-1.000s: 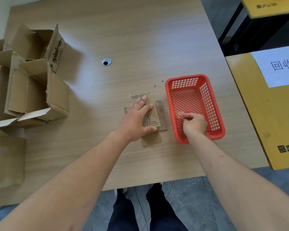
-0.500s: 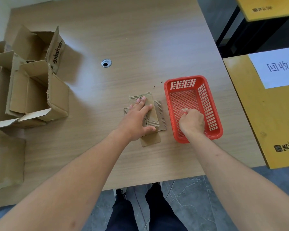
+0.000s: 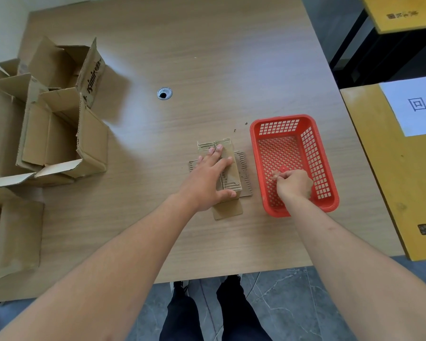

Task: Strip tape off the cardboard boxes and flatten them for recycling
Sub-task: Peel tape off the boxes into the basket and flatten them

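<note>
Lengthwise, flattened box (image 3: 229, 166) points away, apparently.

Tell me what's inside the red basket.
Inside the red basket only the right hand shows, fingertips pinching something small, perhaps tape. The mesh floor beneath the hand is hidden.

Left hand (image 3: 208, 179) covers the flattened box (image 3: 228, 173) middle. Right hand (image 3: 294, 184) pinch contents too small to tell. White sign (image 3: 414, 107) cut off right.
</note>
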{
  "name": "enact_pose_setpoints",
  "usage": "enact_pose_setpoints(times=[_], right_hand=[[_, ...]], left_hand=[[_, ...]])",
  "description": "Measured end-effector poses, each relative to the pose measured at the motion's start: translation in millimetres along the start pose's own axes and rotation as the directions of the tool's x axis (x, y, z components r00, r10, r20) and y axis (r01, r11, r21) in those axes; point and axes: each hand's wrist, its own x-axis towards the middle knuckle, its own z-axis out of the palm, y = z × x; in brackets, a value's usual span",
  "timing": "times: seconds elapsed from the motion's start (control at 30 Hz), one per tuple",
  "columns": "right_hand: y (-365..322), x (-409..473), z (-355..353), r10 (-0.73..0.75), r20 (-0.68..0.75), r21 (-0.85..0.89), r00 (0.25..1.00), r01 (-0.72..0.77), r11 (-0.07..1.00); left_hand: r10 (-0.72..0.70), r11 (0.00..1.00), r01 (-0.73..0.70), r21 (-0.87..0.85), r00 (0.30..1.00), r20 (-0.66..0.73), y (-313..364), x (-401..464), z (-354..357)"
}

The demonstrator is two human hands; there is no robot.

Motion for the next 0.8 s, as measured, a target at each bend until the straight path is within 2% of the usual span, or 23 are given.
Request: enact_pose_setpoints(times=[0.17, 0.27, 0.37, 0.47, 0.6, 0.7, 0.8], right_hand=[[2, 6, -1, 0.075, -0.043, -0.066, 0.996, -0.078, 0.995], [-3, 4, -6, 0.055, -0.082, -0.103, 0.995, -0.063, 0.993], [-12, -6, -10, -0.065, -0.104, -0.131, 0.992, 0.051, 0.99], [-24, -19, -11, -0.259, -0.085, -0.071, 0.962, 0.253, 0.965], [-43, -32, 2, -0.614, -0.048, 0.028, 0.788, 0.616, 0.787], [-59, -37, 11, -0.704, 0.096, 0.078, 0.703, 0.7, 0.71], [-67, -42, 18, -0.69, 0.182, 0.117, 0.701, 0.681, 0.723]], left_hand=[[-0.007, 1.0, 0.007, 0.007, 1.0, 0.021, 1, 1, -2], [-0.011, 1.0, 0.011, 0.011, 1.0, 0.028, 1, 2, -3], [-0.02, 1.0, 0.02, 0.02, 0.999, 0.035, 2, 1, -3], [-0.024, 0.999, 0.023, 0.024, 0.998, 0.055, 4, 1, -7], [-0.006, 0.997, -0.004, 0.072, 0.989, 0.145, 4, 0, -18], [-0.024, 0.992, 0.009, 0.126, 0.993, 0.12, 0, -7, -23], [-0.115, 0.992, 0.116, 0.053, 0.993, -0.026, 2, -17, -23]])
